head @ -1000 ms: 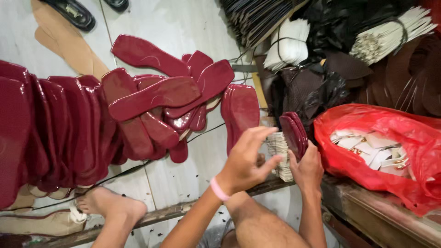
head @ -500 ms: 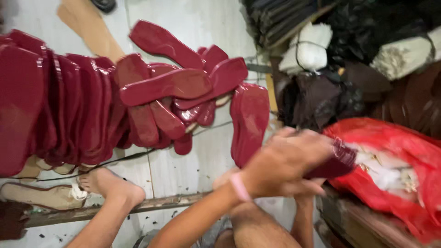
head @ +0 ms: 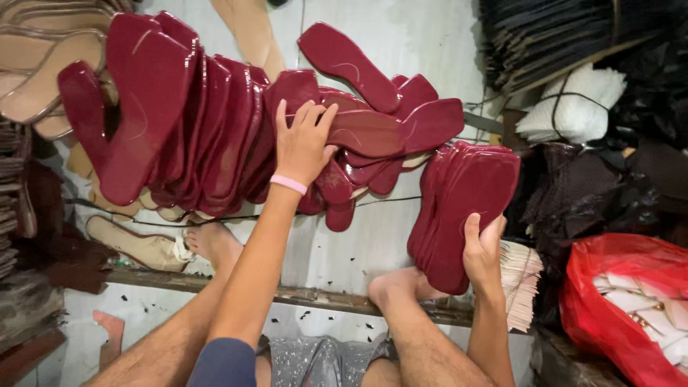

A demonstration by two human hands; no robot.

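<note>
Glossy dark-red shoe insoles lie in an overlapping row (head: pixel 179 122) across the pale floor, with a looser heap (head: pixel 380 136) to their right. My left hand (head: pixel 304 140), with a pink band at the wrist, rests fingers spread on the insoles where the row meets the heap. My right hand (head: pixel 484 251) grips the lower end of a thick stack of the same red insoles (head: pixel 466 201), held upright on edge near my right foot (head: pixel 401 287).
A red plastic bag (head: pixel 616 308) of pale pieces sits at the lower right. Black soles (head: pixel 545 43), white bundles (head: pixel 573 104) and dark material fill the right side. Tan insoles (head: pixel 43 57) lie at the upper left. A stack of thin pale sheets (head: pixel 519 279) stands beside the right hand. My left foot (head: pixel 215 244) rests on the floor.
My left hand has left the right side and reached up-left onto the red insoles on the floor. My right hand now holds a thick stack instead of a single piece. The view has shifted.
</note>
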